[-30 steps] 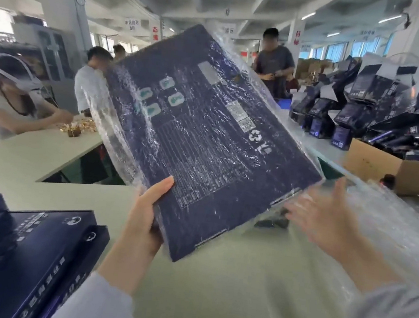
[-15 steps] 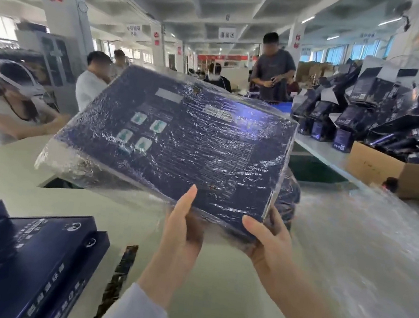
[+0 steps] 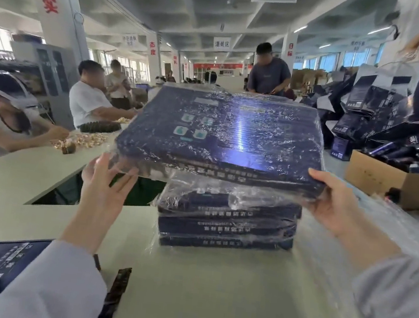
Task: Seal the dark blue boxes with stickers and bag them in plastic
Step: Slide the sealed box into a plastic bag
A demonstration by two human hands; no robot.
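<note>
So the flat dark blue cardboard box point(image 3: 232, 135) is already inside its clear crinkly plastic bag point(image 3: 272, 129) and it's up in the air, held roughly level with the far edge a bit higher. It's right over the stack of bagged dark blue boxes point(image 3: 226, 227), not touching it as far as I can tell.

The right hand point(image 3: 335, 203) is doing the actual holding: it's clamped on the near right corner of the box, thumb lying on top of the plastic and the other fingers tucked underneath.

The left hand point(image 3: 105, 180) isn't gripping anything. Its fingers are spread and pretty much straight, with the tips up against the loose flap of plastic sticking out past the near left corner. So the box sits between the two hands, the left one just beside and slightly under its corner.

The stack is on the pale green table point(image 3: 213, 291), straight ahead and between both arms. At the lower left, next to the left sleeve, is a pile of unbagged dark blue boxes point(image 3: 6, 258), and a narrow dark strip point(image 3: 117, 287) lies on the table just beside them. Loose clear plastic sheeting point(image 3: 392, 229) covers the right side of the table, and behind it there's a brown cardboard carton point(image 3: 374, 179).
</note>
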